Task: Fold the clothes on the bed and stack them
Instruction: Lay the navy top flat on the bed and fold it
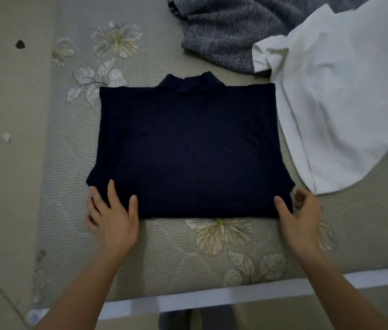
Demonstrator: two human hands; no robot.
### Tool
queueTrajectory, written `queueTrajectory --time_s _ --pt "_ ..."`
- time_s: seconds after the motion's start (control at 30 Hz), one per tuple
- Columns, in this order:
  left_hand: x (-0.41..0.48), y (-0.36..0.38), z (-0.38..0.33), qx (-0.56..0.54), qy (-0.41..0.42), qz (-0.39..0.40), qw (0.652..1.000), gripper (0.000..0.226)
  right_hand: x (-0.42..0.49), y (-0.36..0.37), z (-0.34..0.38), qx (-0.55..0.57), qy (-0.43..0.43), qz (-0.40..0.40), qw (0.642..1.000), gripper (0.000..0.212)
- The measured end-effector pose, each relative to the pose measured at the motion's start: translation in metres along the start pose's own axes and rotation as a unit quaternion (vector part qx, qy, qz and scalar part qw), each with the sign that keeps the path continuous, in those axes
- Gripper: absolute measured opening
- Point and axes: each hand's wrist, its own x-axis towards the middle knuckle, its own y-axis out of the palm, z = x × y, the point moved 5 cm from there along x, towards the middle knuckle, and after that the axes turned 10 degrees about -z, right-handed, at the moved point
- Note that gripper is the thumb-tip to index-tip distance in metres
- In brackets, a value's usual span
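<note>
Navy top (pixel 188 151), folded to a rectangle, lies near the front edge of the bed (pixel 164 248). Left grip (pixel 112 215) rests spread on one near corner; right grip (pixel 300 210) pinches the other. Grey knit (pixel 224 36) and white shirt (pixel 343 103) lie unfolded; no stack is visible.

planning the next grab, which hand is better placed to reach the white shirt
Right, likely: the right hand lies beside the white shirt; the left hand is across the navy top.

Folded navy top (pixel 188 144) lies flat near the bed's (pixel 69 163) front edge, collar facing away. Unfolded white shirt (pixel 336 96) and grey knit (pixel 224 32) lie rumpled toward the far right.
</note>
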Motion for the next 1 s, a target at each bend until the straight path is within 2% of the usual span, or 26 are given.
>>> queueTrajectory --time_s 0.1,0.2,0.27,0.33,0.53,0.63,0.7,0.77,0.87,0.93,1.0 --pt "-0.004 -0.004 0.008 -0.07 -0.096 -0.012 0.993 0.068 -0.004 0.002 -0.008 0.054 0.103 -0.014 0.993 0.053" --pt "0.0 -0.012 0.015 -0.129 -0.152 -0.037 0.979 0.061 -0.001 0.004 -0.005 0.073 0.157 0.01 0.985 0.026" --pt "0.002 -0.017 0.02 -0.215 -0.188 -0.036 0.958 0.056 0.001 0.003 -0.003 0.078 0.166 0.032 0.982 0.035" --pt "-0.001 -0.022 0.025 -0.287 -0.218 -0.03 0.932 0.054 0.0 -0.001 -0.002 0.106 0.189 0.041 0.975 0.031" --pt "-0.024 -0.051 0.04 -0.375 -0.191 -0.075 0.904 0.029 -0.02 -0.024 -0.019 0.229 0.271 -0.046 0.934 0.007" --pt "-0.058 -0.053 0.06 -0.349 -0.187 -0.069 0.916 0.03 -0.044 -0.037 -0.041 0.231 0.292 -0.099 0.923 0.005" --pt "-0.079 -0.049 0.07 -0.313 -0.183 -0.042 0.931 0.037 -0.058 -0.039 -0.055 0.237 0.31 -0.105 0.915 0.004" --pt "-0.086 -0.045 0.073 -0.259 -0.153 -0.046 0.953 0.054 -0.066 -0.037 -0.059 0.248 0.326 -0.098 0.907 0.004" --pt "-0.083 -0.044 0.048 -0.153 -0.003 -0.074 0.985 0.072 -0.066 -0.034 -0.05 0.268 0.323 -0.084 0.904 0.007" --pt "-0.089 -0.037 0.017 -0.133 0.113 -0.042 0.984 0.069 -0.067 -0.034 -0.037 0.275 0.312 -0.077 0.906 0.007" --pt "-0.105 -0.023 -0.015 -0.127 0.209 0.023 0.969 0.065 -0.071 -0.033 -0.023 0.27 0.3 -0.069 0.912 0.005"
